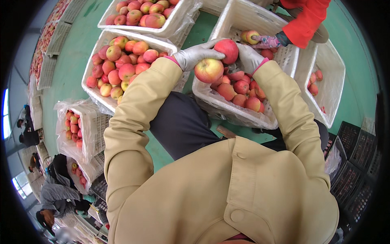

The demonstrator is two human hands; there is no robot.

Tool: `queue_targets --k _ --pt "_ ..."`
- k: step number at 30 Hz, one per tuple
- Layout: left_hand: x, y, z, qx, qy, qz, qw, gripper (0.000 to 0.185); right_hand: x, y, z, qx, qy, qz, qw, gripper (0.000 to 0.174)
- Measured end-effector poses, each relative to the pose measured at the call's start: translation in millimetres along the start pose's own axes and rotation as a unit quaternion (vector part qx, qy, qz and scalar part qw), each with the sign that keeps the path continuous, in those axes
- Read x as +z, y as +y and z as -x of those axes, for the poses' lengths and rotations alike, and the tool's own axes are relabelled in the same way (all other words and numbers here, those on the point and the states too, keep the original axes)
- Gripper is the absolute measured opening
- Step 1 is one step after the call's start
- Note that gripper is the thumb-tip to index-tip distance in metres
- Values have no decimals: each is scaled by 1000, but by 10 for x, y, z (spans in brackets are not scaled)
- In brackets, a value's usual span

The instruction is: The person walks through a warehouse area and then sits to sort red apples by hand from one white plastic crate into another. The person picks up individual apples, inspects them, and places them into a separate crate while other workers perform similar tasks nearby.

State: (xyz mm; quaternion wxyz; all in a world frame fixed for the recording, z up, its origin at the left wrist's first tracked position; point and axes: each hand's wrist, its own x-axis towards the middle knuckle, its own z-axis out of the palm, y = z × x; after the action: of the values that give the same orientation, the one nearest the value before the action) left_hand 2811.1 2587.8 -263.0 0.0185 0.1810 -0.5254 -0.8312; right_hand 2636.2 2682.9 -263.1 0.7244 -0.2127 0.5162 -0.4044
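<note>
My left hand (196, 57), in a silver-grey glove, has its thumb and fingers around a red apple (226, 51). Against the other side of that apple is my right hand (249, 58), gloved alike, its fingertips partly hidden. A yellow apple with a red blush (209, 70) sits just under my left thumb; what supports it is hidden. Both apples are above a white plastic crate (243, 119), whose near end holds several red apples (241, 87). At its far end, a co-worker's hand in a patterned glove (268, 41) is at a yellowish apple (252, 37).
Left of this crate stands a plastic-lined crate (88, 74) full of apples, with another full crate (105, 23) beyond. A crate with few apples (330, 88) stands at right. Dark crates (350, 170) lie at lower right. Another person (61, 195) bends at lower left.
</note>
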Motion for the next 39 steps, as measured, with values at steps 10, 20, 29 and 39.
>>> queue_targets --k 10,20,29,39 --pt "-810 -91 573 -29 -5 363 931 63 248 -181 -587 8 53 56 997 39" --pt "-1746 -272 1682 137 390 371 832 43 -664 272 -337 60 115 17 991 36" --pt "-2892 274 2640 164 615 3 771 65 -1044 645 97 107 245 -46 963 31" --pt "-4015 329 2068 342 752 -34 563 75 -864 727 150 93 240 -17 966 27"
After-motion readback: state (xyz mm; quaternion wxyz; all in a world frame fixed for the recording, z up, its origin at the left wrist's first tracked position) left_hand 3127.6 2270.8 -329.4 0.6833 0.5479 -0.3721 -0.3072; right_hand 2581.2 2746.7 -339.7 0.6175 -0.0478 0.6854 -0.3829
